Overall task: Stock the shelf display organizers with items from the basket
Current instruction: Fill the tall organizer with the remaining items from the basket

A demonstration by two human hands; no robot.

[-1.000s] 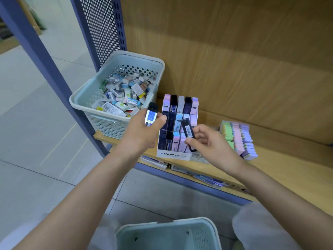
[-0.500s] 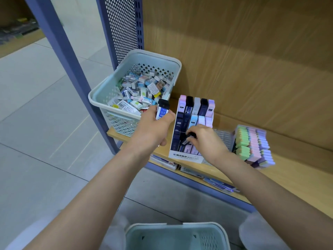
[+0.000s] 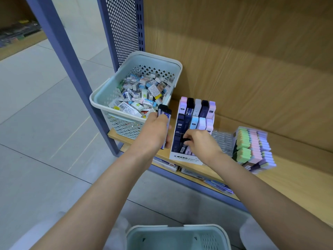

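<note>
While the left hand [image 3: 155, 134] curls round dark lead cases [image 3: 164, 112], held upright between the pale green basket [image 3: 100, 105] and the white MONO display organizer [image 3: 187, 157], the right hand [image 3: 200, 143] pinches one black lead case [image 3: 185, 141] at the organizer's front row. Basket, heaped with small boxed items, and organizer stand on the wooden shelf [image 3: 288, 177].

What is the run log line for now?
left hand: holds lead cases | right hand: pinches dark case in MONO organizer | basket: stocked
</note>
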